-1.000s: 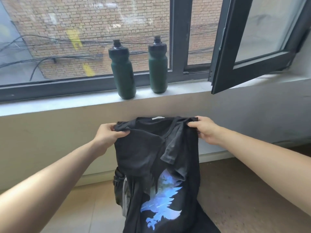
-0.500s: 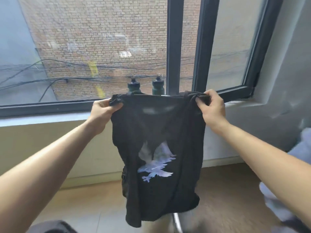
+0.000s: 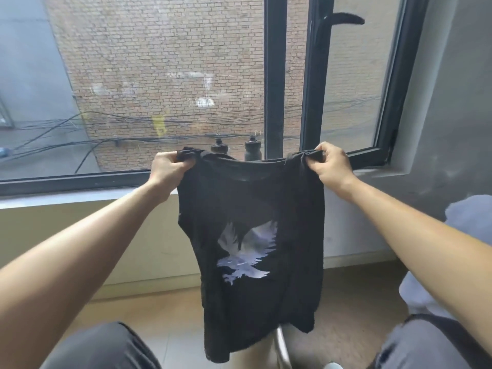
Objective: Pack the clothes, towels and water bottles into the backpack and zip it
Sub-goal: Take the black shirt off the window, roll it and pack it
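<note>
- T-shirt [image 3: 250, 235], black with a pale eagle print on it, hangs full length in the air in front of you, between your two outstretched arms and above the floor [image 3: 359, 296].
- Your left hand [image 3: 167, 169] grips the shirt's top left corner, its fingers [image 3: 166, 157] curled tight round a bunch of the fabric.
- Your right hand [image 3: 331, 165] grips the top right corner the same way, fingers [image 3: 323, 149] closed over the gathered cloth, so the upper edge runs nearly taut between your hands.
- The shirt's lower hem hangs free between your knees, touching nothing that you can see.
- Two dark water bottles stand behind the shirt's top edge; only the cap and neck of the left bottle [image 3: 218, 147] and the top part of the right bottle [image 3: 253, 151] show above it.
- Both bottles are in line with the windowsill [image 3: 80, 201], close together, just left of the window's dark centre post [image 3: 274, 75].
- To the right of that post the window sash [image 3: 314, 89] stands open inward, with its handle [image 3: 343, 18] near the top.
- Through the glass you see a brick wall [image 3: 159, 62] and a tangle of cables [image 3: 106, 126].
- Your knees, in grey trousers [image 3: 106, 347], fill the lower corners.
- A pale blue-grey heap of fabric [image 3: 471, 217] lies at the right edge, beyond your right forearm; what it is cannot be made out.
- A shiny metal piece [image 3: 282, 344] shows below the shirt's hem, too blurred to identify.
</note>
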`<state>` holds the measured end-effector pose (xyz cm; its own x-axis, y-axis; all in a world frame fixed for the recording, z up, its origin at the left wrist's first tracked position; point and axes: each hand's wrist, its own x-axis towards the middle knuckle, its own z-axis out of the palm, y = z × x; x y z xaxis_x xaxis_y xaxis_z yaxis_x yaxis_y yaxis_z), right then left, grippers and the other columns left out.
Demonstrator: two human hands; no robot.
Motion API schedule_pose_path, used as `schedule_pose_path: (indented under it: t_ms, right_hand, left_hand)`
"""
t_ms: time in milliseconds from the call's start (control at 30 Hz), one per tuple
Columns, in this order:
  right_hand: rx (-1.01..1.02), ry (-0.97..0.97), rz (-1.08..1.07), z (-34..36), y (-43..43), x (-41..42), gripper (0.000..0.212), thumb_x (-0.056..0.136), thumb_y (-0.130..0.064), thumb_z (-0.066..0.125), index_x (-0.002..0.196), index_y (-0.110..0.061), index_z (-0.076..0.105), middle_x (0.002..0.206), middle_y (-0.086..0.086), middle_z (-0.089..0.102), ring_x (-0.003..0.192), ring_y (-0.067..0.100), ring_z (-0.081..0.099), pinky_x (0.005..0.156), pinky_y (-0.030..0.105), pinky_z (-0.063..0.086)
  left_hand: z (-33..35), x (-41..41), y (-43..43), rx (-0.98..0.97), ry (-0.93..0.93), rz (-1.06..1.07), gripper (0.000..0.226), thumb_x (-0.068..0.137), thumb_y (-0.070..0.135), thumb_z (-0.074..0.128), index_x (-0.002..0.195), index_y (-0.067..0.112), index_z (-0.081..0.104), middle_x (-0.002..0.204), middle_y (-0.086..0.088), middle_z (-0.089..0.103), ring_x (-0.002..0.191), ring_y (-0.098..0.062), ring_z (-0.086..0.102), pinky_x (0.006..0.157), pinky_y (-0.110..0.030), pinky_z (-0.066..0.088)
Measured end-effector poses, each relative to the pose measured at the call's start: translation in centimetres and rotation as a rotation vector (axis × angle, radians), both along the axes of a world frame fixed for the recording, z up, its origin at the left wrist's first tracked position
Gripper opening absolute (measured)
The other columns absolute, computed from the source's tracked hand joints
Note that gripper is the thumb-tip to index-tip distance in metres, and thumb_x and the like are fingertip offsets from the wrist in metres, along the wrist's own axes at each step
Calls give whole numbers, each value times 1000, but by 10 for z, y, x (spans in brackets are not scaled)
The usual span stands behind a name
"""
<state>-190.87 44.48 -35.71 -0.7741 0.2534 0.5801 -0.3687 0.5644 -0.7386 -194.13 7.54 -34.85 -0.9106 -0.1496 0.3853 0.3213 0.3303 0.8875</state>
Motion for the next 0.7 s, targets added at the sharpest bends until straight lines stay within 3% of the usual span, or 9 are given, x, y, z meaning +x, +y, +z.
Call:
schedule_pose_path:
  t_ms: [133, 267, 367, 433, 567, 633, 700]
  right_hand:
    - [-5, -37, -39, -13, -9, -6, 22, 85, -23, 77, 82, -6, 64, 72, 1, 65, 64, 13, 52, 60, 29, 41]
    - [-15, -105, -114, -32, -22, -20, 26, 81, -25, 76, 81, -2, 64, 79, 14, 71, 75, 31, 61, 68, 39, 49]
    - [-27, -158, -153, -44, -34, -28, 29, 76, -28, 73, 79, -1, 63, 78, 17, 70, 81, 38, 64, 70, 44, 51]
    - [-23, -188, -152, -50, -45, -30, 29, 74, -27, 72, 70, -2, 57, 69, 13, 65, 73, 35, 59, 63, 40, 47]
    - [-35, -254, -89, -50, -69, -28, 37, 77, -20, 73, 54, -11, 45, 53, -2, 44, 57, 17, 42, 51, 31, 33]
    - [-59, -268, -36, -54, -82, -32, 36, 77, -19, 72, 53, -13, 46, 52, 0, 47, 56, 17, 44, 50, 30, 36]
    - [-73, -277, 35, -62, -94, -36, 25, 74, -24, 72, 61, -7, 57, 62, 12, 62, 61, 20, 55, 55, 37, 48]
  left_hand:
    - [-15, -2, 11, -58, -59, 72, 17, 82, 34, 82, 74, 18, 79, 81, -5, 77, 74, -18, 65, 70, -40, 55]
    - [-33, -6, 30, -91, -127, 249, 23, 74, 39, 82, 71, 16, 78, 76, -1, 76, 76, -20, 69, 69, -37, 56]
    - [-45, -6, 48, -75, -161, 266, 23, 71, 37, 81, 67, 16, 75, 69, 0, 72, 72, -21, 65, 61, -32, 48]
    - [-51, -7, 57, -68, -190, 225, 24, 68, 38, 80, 65, 16, 72, 66, 2, 69, 70, -21, 63, 59, -31, 46]
    - [-69, -8, 76, 41, -271, 55, 30, 58, 43, 73, 74, 18, 75, 80, -1, 75, 79, -22, 69, 72, -34, 56]
    - [-80, -9, 87, 100, -285, -4, 28, 63, 38, 73, 77, 14, 72, 80, -6, 75, 79, -25, 71, 68, -34, 55]
    - [-86, -10, 95, 133, -274, -55, 21, 70, 30, 73, 81, 12, 71, 80, -9, 75, 77, -28, 72, 62, -35, 55]
